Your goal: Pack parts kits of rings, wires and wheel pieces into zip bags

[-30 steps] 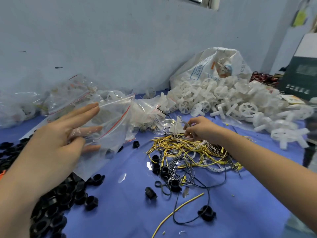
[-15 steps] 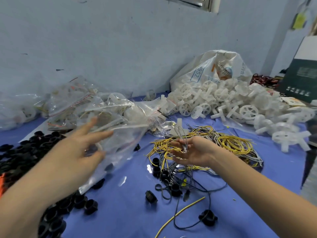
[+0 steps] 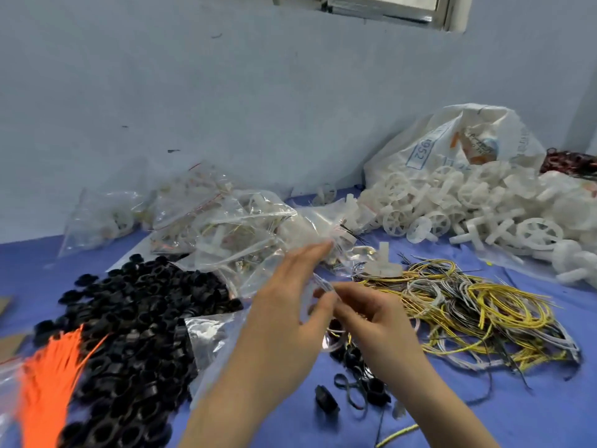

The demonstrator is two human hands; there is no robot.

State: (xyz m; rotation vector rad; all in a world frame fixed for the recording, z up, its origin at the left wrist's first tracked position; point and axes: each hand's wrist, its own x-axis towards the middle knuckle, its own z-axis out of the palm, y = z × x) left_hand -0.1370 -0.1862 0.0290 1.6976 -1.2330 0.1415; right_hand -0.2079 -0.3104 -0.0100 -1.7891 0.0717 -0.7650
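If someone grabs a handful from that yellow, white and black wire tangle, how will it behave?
Probably floppy: the wire tangle lies in loose, drooping loops. Its strands interlace, so a handful would likely drag neighbours along. It looks light for its bulk, being thin strands spread flat on the blue table cover.

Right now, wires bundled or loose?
Loose: the wires lie in a tangled heap on the blue table, no ties visible.

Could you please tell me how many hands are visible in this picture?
2. The left hand is at centre, fingers stretched toward the clear bags; the right hand is just beside it, fingers curled, by the wire tangle.
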